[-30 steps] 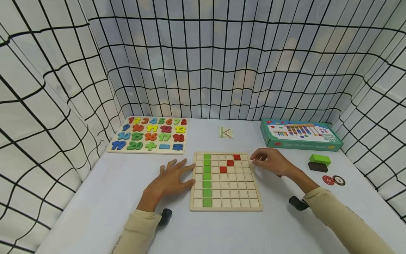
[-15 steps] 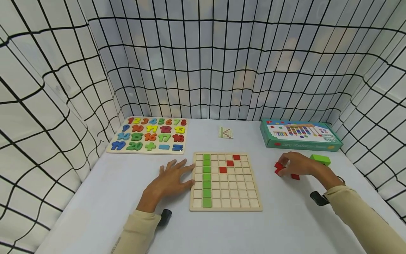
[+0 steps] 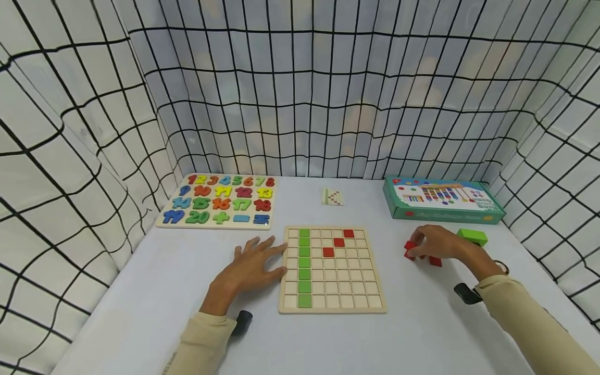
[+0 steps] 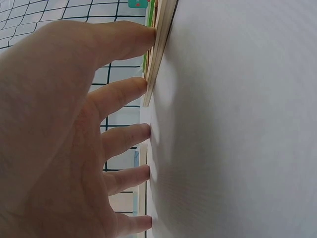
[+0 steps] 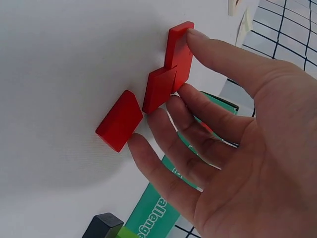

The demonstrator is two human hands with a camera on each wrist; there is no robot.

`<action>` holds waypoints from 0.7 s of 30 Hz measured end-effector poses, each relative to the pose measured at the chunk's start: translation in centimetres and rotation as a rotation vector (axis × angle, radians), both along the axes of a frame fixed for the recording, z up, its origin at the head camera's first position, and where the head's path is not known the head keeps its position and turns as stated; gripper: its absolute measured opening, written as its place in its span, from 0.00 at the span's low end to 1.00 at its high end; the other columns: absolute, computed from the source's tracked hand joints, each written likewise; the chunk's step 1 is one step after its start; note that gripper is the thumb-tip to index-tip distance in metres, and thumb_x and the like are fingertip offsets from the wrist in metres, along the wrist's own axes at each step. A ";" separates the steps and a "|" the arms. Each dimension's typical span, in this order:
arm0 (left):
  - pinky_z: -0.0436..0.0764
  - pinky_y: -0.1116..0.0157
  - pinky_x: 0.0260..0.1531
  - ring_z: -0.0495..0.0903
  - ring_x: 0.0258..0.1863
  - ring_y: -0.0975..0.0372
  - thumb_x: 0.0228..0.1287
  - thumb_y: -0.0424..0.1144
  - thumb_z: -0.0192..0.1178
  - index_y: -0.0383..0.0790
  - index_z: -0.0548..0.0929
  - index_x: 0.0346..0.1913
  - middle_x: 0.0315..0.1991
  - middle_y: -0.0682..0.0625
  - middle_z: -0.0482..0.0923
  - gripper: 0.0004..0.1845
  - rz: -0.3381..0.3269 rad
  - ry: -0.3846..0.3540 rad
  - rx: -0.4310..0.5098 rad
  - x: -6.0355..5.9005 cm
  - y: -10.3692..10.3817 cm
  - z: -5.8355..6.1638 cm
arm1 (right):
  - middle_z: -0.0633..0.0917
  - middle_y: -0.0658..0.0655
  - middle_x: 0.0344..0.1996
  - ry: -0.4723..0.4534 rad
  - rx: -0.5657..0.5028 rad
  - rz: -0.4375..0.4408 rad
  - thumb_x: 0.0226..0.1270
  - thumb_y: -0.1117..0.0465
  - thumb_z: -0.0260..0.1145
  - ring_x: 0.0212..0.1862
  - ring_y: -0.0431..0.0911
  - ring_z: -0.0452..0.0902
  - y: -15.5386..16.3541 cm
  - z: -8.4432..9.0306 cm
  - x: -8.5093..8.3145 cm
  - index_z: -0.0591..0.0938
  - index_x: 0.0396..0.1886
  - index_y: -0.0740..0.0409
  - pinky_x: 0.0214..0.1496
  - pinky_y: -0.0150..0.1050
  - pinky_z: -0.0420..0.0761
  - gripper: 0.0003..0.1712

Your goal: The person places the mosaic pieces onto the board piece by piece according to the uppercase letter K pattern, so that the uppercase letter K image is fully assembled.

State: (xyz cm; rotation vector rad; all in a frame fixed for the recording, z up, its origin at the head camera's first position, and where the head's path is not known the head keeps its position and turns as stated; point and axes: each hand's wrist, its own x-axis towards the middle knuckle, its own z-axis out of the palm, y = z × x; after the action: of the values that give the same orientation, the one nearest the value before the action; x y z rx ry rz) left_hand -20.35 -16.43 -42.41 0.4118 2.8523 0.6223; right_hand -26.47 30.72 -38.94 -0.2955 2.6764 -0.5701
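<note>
White matte table point(image 3: 154, 291), smooth, w/ grid-print fabric walls round it. Far left: flat wooden number puzzle point(image 3: 218, 200), chunky coloured numerals in rows. Far right: teal cardboard box point(image 3: 442, 199), rectangular, printed lid. Centre near: square wooden grid board point(image 3: 332, 269), pale wood, shallow square cells; one column of green tiles at left side, 3 red tiles in a diagonal toward far right.

L hand point(image 3: 250, 265) flat on table just left of board, palm down, fingers straight & spread, holds nothing; in left wrist view the fingertips point(image 4: 143, 37) touch the board's thin edge point(image 4: 159, 54).

R hand point(image 3: 438, 243) on table right of board, well apart from it. Fingers only loosely bent, wide open in wrist view. Red tiles point(image 5: 163, 79), small flat square wood pieces w/ glossy paint, lie on table under it: two overlapping, one point(image 5: 120, 120) just beside. Thumb tip touches edge of far tile, other fingertips point(image 5: 173, 101) at the tiles' other side; contact but no firm pinch visible.

Right of R hand: green block point(image 3: 472, 237), rectangular, on dark block point(image 5: 103, 226). Far centre: small patterned card point(image 3: 333, 197). Black wrist-cam mounts at both cuffs, beige sleeves.
</note>
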 end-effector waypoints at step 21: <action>0.46 0.25 0.75 0.48 0.84 0.37 0.73 0.55 0.64 0.55 0.71 0.80 0.84 0.42 0.58 0.35 0.001 -0.001 -0.004 -0.1 0.2 0.0 | 0.85 0.54 0.38 0.032 -0.072 -0.036 0.69 0.55 0.77 0.36 0.45 0.81 0.0 -0.5 0.4 0.79 0.52 0.64 0.39 0.39 0.84 0.23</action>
State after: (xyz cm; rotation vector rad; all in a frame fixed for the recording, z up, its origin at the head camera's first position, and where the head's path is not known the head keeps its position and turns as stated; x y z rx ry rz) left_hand -20.40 -16.27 -42.42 0.4095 2.8521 0.6161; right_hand -26.07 30.76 -39.46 -0.2796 2.7013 -0.6788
